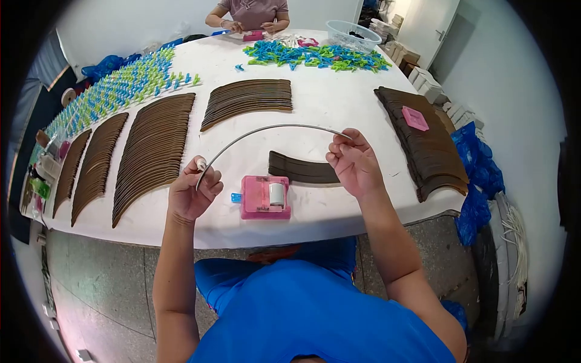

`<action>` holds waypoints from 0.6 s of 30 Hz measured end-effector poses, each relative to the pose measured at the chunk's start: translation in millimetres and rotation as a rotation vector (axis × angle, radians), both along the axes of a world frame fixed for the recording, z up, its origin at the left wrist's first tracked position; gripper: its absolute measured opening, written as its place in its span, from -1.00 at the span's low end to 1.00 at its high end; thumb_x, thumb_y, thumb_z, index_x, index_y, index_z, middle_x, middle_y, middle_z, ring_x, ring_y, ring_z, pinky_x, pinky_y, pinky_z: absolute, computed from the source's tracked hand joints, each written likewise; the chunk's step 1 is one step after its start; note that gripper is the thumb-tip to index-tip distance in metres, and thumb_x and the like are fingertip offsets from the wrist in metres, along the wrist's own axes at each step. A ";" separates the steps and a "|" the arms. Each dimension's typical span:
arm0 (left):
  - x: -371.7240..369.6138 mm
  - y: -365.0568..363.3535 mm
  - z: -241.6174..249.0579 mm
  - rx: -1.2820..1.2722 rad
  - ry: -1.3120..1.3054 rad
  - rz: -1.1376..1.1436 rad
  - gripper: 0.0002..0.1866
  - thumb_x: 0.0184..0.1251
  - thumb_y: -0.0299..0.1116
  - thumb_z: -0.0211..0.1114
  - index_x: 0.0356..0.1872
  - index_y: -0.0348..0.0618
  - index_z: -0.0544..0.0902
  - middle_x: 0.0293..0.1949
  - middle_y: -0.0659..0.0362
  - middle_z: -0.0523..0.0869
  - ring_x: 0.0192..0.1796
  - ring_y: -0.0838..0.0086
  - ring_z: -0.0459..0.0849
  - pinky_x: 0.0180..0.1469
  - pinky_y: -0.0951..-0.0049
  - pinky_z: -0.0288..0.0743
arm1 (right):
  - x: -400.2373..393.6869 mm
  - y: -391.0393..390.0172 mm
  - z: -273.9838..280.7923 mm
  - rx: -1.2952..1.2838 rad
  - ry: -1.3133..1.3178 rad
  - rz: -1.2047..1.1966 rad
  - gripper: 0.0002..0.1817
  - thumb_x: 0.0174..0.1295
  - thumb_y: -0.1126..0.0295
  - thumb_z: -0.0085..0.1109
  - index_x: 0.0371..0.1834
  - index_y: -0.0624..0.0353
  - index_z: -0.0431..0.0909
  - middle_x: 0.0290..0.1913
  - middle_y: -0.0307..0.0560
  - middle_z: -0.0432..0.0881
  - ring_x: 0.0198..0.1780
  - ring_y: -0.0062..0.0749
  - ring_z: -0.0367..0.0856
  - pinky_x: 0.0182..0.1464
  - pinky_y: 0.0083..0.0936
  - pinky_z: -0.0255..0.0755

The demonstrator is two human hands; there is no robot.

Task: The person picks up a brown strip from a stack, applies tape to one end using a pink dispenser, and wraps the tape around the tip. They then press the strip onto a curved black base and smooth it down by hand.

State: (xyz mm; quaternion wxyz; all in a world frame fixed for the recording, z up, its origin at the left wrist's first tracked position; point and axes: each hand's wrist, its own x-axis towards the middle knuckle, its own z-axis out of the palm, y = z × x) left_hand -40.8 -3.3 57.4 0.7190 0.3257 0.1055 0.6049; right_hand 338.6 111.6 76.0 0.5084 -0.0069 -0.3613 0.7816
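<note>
A thin grey wire arches above the table, held up between my hands. Its left end is pinched by my left hand, which has a white wrap on one finger. My right hand grips the other end between closed fingers. Under the arch lies a dark brown curved strip, partly behind my right hand. In front of it sits a pink tape dispenser with a white roll, and a small blue clip is at its left side.
Rows of brown curved strips lie on the left and back. At right is a brown stack topped by a pink piece. Green and blue clips and a basket are near a person across the table.
</note>
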 end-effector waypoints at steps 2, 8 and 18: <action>0.6 3.1 0.0 -0.002 -0.007 0.003 -0.82 0.37 -0.49 0.32 -0.04 -0.07 0.69 -0.41 0.19 0.62 -0.29 0.46 0.42 -0.17 0.41 0.31 | -2.3 4.9 -1.4 0.041 -0.061 -0.096 -0.69 0.46 0.68 0.18 0.19 0.16 0.69 0.01 -0.10 0.77 0.01 -0.42 0.70 0.09 -0.39 0.59; 4.4 27.0 -15.5 -0.065 -0.213 0.107 -0.90 0.39 -0.46 0.25 -0.15 -0.14 0.67 -0.42 0.23 0.61 -0.29 0.45 0.43 -0.17 0.44 0.34 | -13.0 17.2 -9.5 0.054 -0.272 -0.315 -0.88 0.52 0.57 0.28 0.03 0.15 0.68 -0.09 -0.11 0.79 -0.12 -0.52 0.73 -0.03 -0.50 0.62; 19.1 118.0 -63.2 -0.537 -0.320 0.623 -0.80 0.76 -0.50 -0.02 0.12 -0.35 0.56 -0.04 0.04 0.76 -0.18 0.44 0.71 -0.06 0.32 0.72 | -41.3 62.2 -14.8 0.242 -0.749 -0.450 -0.89 0.49 0.48 0.36 -0.02 0.20 0.64 -0.18 -0.23 0.74 -0.20 -0.61 0.68 -0.07 -0.57 0.61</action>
